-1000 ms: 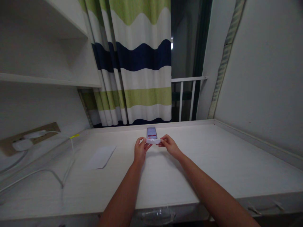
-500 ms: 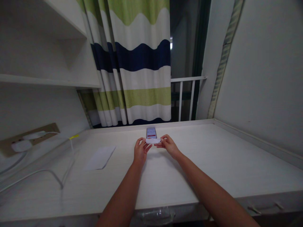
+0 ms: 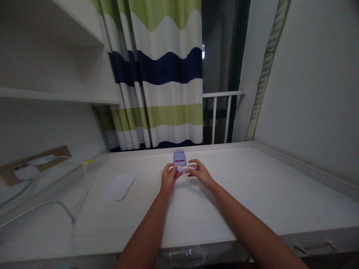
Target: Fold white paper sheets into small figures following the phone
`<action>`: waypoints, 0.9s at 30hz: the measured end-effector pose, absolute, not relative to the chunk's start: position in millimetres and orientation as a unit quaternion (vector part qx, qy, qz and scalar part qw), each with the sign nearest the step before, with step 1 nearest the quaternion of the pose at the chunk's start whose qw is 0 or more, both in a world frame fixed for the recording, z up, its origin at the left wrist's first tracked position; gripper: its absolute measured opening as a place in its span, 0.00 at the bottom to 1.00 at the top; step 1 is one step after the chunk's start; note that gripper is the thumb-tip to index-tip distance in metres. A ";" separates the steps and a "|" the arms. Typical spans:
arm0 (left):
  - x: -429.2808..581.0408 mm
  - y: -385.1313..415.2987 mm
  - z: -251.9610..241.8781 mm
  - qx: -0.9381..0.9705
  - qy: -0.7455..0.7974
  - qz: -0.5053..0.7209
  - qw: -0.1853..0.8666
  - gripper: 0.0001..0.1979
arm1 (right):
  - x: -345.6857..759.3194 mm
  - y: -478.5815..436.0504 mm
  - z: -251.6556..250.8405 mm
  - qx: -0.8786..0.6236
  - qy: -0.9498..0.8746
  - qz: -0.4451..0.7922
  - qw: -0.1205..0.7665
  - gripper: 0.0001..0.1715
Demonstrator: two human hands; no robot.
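Between my hands is a small folded strip of white paper (image 3: 181, 169), raised a little above the desk. My left hand (image 3: 168, 179) pinches its left end with thumb and fingers. At the other end my right hand (image 3: 202, 175) grips the strip, thumb and lower fingers against it, the index finger lifted and curved above. Part of the strip's right end is hidden by those fingers. Just beyond the paper a phone (image 3: 180, 158) with a lit screen lies on the white desk (image 3: 252, 194).
White paper sheets (image 3: 120, 186) lie on the desk to the left. A white cable (image 3: 60, 203) loops over the left side, near a power strip (image 3: 42, 160) on the wall. A striped curtain (image 3: 171, 93) and a white railing (image 3: 214, 116) stand behind the desk's back edge.
My left hand has shifted slightly right. My right hand has moved its fingers inward over the paper, its index finger now raised off it. Less of the strip shows.
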State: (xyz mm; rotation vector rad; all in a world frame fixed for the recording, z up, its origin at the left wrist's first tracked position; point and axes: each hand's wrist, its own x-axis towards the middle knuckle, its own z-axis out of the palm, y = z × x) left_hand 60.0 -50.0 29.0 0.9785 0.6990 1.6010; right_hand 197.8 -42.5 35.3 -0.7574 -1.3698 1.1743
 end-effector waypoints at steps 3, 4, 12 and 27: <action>60.6 -50.3 29.5 0.420 0.298 0.666 0.540 0.16 | 198.5 -41.5 35.4 -0.314 -0.603 0.477 0.556 0.18; 60.6 -50.5 29.7 0.421 0.299 0.665 0.540 0.15 | 198.8 -40.7 35.1 -0.317 -0.610 0.468 0.555 0.16; 61.2 -50.2 27.3 0.478 0.339 0.613 0.531 0.17 | 199.5 -32.8 29.0 -0.367 -0.615 0.426 0.553 0.16; 60.7 -48.7 25.8 0.511 0.378 0.600 0.487 0.15 | 203.9 -32.9 28.6 -0.389 -0.686 0.362 0.497 0.17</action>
